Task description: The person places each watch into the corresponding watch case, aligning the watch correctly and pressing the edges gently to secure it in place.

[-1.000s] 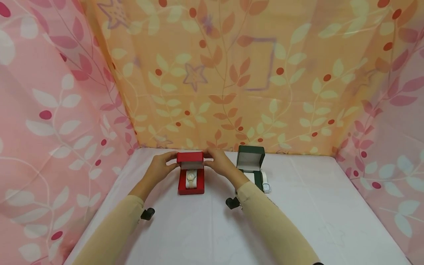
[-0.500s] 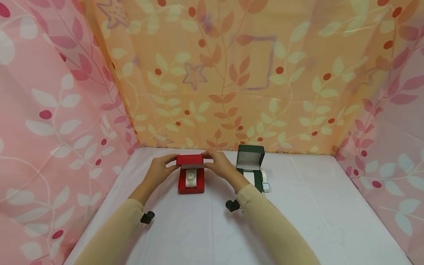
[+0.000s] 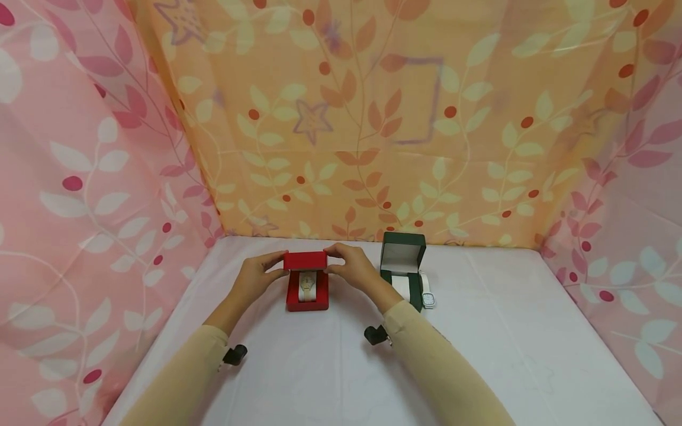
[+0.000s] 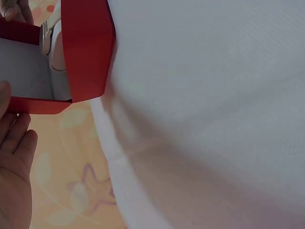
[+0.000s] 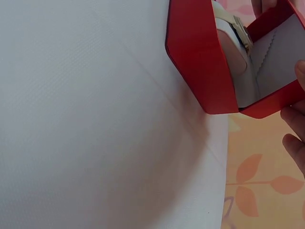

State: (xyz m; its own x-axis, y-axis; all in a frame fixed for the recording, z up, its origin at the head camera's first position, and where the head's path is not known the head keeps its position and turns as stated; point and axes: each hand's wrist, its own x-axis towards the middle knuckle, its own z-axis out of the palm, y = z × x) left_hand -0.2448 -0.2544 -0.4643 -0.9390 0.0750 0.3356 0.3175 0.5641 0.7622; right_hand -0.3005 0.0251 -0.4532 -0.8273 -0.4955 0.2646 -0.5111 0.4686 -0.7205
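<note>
Left hand [image 3: 254,277] and right hand [image 3: 354,269] each pinch a side of the red watch box [image 3: 306,283] lid, half lowered, on the desk [image 3: 341,367] at ten o'clock. Uneven pressure could skew the hinge or nip the gold watch [image 3: 306,286] inside.

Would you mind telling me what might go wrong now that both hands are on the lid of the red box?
1. The left hand and right hand pinch the half-lowered lid of the red box; fingertips near its edge might get nipped if it snaps down.
2. The watch stands on its cushion inside; if it sits proud, the lid might press on it.
3. The open green box and white watch lie close by the right forearm, which may knock them.
</note>
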